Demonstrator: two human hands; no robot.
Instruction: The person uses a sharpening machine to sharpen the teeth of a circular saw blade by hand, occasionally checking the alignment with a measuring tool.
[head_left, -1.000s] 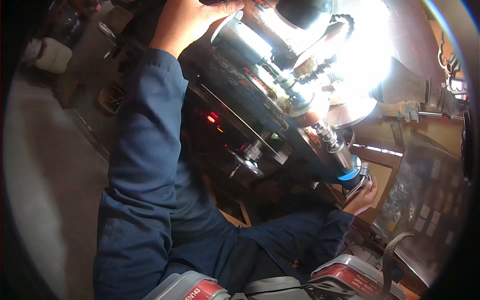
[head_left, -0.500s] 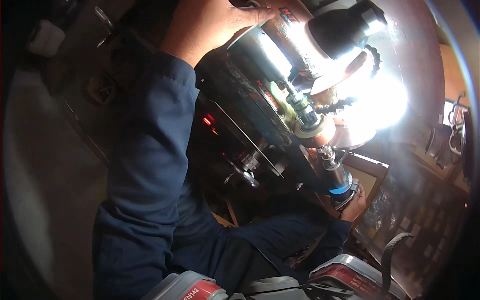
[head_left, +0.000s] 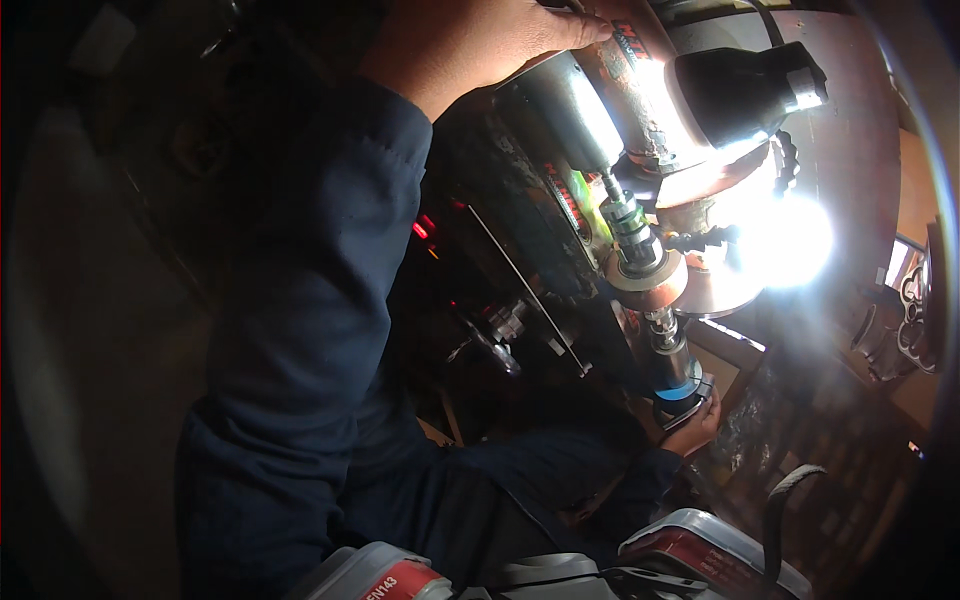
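Note:
Over the top of a machine reaches my left hand, its thumb stretched along a dark metal cylinder. The other fingers curl out of sight at the upper edge, so what they grip is hidden. Below that cylinder, a shiny chuck-like holder and a brownish round disc sit in line along one shaft. At the shaft's lower end is a metal cylinder with a blue band. My right hand is closed around the dark end just below that band, partly hidden by it.
A black lamp head glares beside the shaft and washes out the nearby surfaces. A thin rod slants across the dark machine body, with a handwheel near it. Respirator filters show at the lower edge.
The machine, lamp and my left hand appear shifted right in the picture, mostly as the view moves. Both hands keep their places on the machine.

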